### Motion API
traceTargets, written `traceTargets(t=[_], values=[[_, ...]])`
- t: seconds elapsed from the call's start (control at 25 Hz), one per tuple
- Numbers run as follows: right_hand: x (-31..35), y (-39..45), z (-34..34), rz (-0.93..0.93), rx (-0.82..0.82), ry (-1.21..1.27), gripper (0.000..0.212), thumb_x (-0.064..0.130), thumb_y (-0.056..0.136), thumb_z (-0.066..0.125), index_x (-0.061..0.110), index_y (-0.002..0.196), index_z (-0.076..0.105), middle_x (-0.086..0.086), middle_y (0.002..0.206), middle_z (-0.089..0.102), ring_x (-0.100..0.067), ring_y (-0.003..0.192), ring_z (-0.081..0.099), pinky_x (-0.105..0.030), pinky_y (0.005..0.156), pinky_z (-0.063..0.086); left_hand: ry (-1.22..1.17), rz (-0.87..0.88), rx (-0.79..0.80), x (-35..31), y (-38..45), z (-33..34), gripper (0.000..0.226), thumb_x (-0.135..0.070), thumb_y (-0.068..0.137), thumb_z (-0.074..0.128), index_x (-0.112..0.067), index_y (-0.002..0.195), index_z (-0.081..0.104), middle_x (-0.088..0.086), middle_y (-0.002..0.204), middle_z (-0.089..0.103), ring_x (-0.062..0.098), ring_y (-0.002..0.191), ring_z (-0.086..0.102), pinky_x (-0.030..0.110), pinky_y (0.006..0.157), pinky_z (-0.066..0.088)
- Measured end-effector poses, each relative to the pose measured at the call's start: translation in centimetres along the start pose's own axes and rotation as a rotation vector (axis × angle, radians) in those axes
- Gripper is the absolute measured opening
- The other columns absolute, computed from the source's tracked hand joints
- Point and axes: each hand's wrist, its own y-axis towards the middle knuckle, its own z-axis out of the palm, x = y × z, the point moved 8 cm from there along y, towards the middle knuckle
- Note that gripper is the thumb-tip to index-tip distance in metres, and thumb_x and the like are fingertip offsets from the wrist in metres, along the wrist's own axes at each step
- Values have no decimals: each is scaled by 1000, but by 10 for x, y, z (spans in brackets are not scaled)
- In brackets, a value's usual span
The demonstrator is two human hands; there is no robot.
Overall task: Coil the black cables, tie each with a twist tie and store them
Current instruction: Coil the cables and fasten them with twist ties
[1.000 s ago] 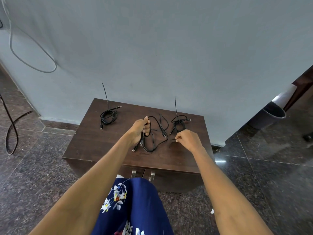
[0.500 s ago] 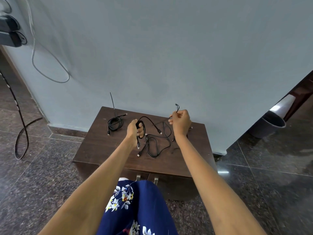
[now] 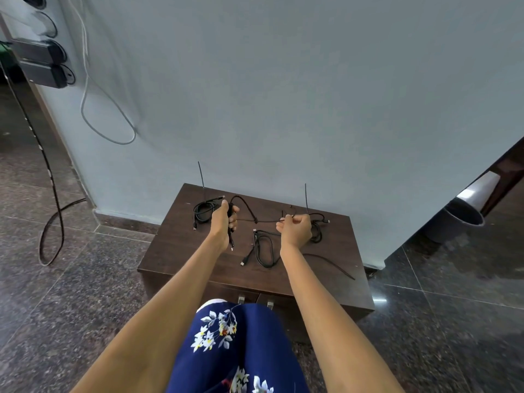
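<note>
The black cable (image 3: 256,221) is hanging taut between the two hands above the cabinet top (image 3: 175,245), with a small knot or snag showing at about its midpoint. The left hand (image 3: 224,222) is curling its fingers round a gathered bunch of the cable's loops, with a plug end dangling below the fist. The right hand (image 3: 295,226) is pinching the other end of the same run, fingers curled tight; what exactly sits under the fingertips is too small to tell.

Below the span, a loose cable (image 3: 263,248) is lying uncoiled on the wood, its plug trailing toward the near edge. Beyond the left fist, a coiled cable (image 3: 202,211) is resting with a tie (image 3: 201,174) sticking upright from it. Just past the right fist, another bundle (image 3: 317,228) is sitting partly hidden by the hand, its tie (image 3: 306,197) also standing up. A long dark strip (image 3: 331,263) is lying near the right forearm.

Risks, as judged:
- Pulling harder is likely tightening that mid-span snag rather than clearing it.
- The loops in the left fist are looking loosely gathered; slackening the fingers could let them spring apart.
- The dangling plug could be catching the loose cable underneath and dragging it along.
- The right hand is working close to the finished bundle and could be nudging it off the far side.
</note>
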Motion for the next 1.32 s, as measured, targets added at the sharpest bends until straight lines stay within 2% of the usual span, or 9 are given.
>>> traceTargets(t=[0.08,0.32,0.52,0.68,0.8,0.92,1.0,1.16,1.32], values=[[-3,-6,5,52,-3,15,25,-3,89,52,12,71,44,-26,87,69,-22,53,64,-40,64,60,30,15,15,0,-3,2,50,-35,104,24,-11,69,50,-10,38,30,6,34,23,25,49,20],[-13,-25,25,186,30,74,7,2,90,54,5,87,49,-20,86,68,-29,67,68,-36,66,59,157,128,14,-10,-12,8,50,-38,102,33,-9,73,61,-2,50,30,9,44,27,22,48,25],[-21,-54,56,375,108,222,8,4,90,57,7,87,50,-11,82,66,-22,71,68,-28,64,57,199,60,-44,-4,-15,13,53,-34,101,29,-1,72,58,1,42,37,14,44,25,26,49,24],[-24,-63,65,495,138,365,12,1,92,53,1,104,54,-17,87,70,-22,64,69,-29,62,59,242,62,-100,-6,-14,5,47,-23,96,39,-7,53,51,-8,31,40,9,37,29,16,36,27],[-30,-65,65,516,153,348,16,1,92,54,-2,107,55,-21,97,70,-24,72,69,-31,69,58,269,60,-79,-8,-10,4,33,-25,98,43,-11,68,44,0,50,39,10,43,31,18,42,28],[-29,-63,60,452,157,251,11,4,90,59,9,83,51,-16,89,68,-24,77,67,-38,79,57,323,16,-1,-7,-11,9,16,-22,100,35,-9,100,44,2,66,40,11,51,35,23,42,39],[-18,-56,56,246,174,45,15,11,87,64,12,77,52,-11,86,66,-25,81,65,-39,76,55,401,81,-30,-15,-9,9,31,-21,102,29,-8,119,52,5,83,49,11,63,44,31,62,51],[19,-50,53,-82,354,-92,10,21,83,69,12,83,65,-6,81,68,-16,68,63,-28,63,56,542,142,-78,-25,-6,3,44,-28,103,28,-4,124,58,21,108,64,36,103,60,39,87,47],[43,-35,62,-27,678,-90,10,21,82,72,12,83,68,-1,75,69,-9,63,61,-20,64,56,825,230,-39,-29,-8,3,43,-27,103,27,-6,125,58,17,127,60,32,117,54,36,95,41]])
